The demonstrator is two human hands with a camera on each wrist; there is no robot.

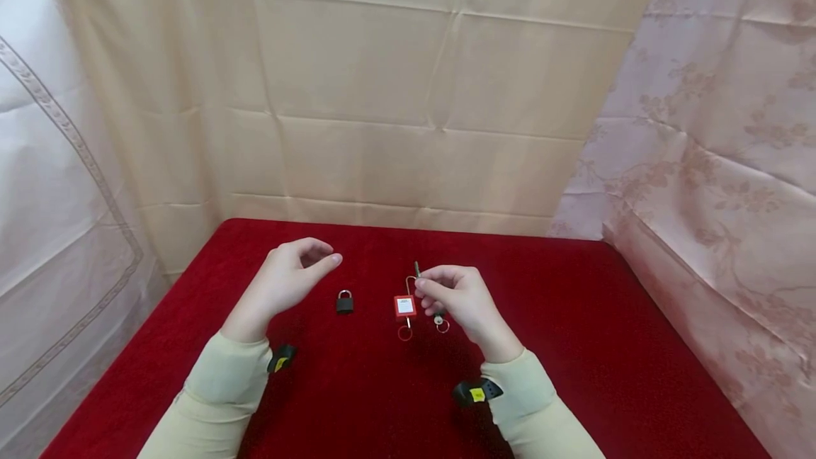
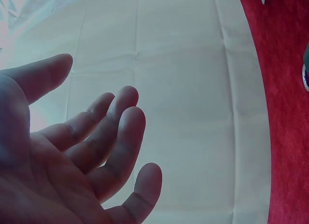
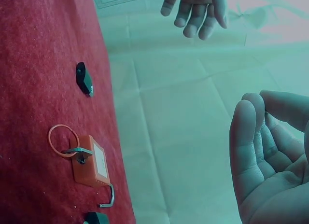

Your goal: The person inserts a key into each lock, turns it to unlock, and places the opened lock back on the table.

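My left hand point(image 1: 295, 276) hovers above the table with loosely bent fingers and nothing in them; its bare palm point(image 2: 58, 185) shows in the left wrist view. A black padlock point(image 1: 345, 303) lies near it, shackle closed. My right hand point(image 1: 460, 302) pinches a small, thin, greenish key-like piece point(image 1: 417, 269) between thumb and fingertips. In the right wrist view the fingers hide this piece. Below and left of that hand lies a red padlock point(image 1: 404, 307) with a white label, a key and red ring at its bottom, and a hooked shackle point(image 3: 111, 196) sticking out.
Partly behind the right hand is another dark padlock point(image 3: 96, 218) with a key and metal ring point(image 1: 443, 326). Everything lies on a red cloth-covered table point(image 1: 357, 402). Cream curtains point(image 1: 357, 76) hang behind it, with patterned cloth point(image 1: 733, 147) on the right.
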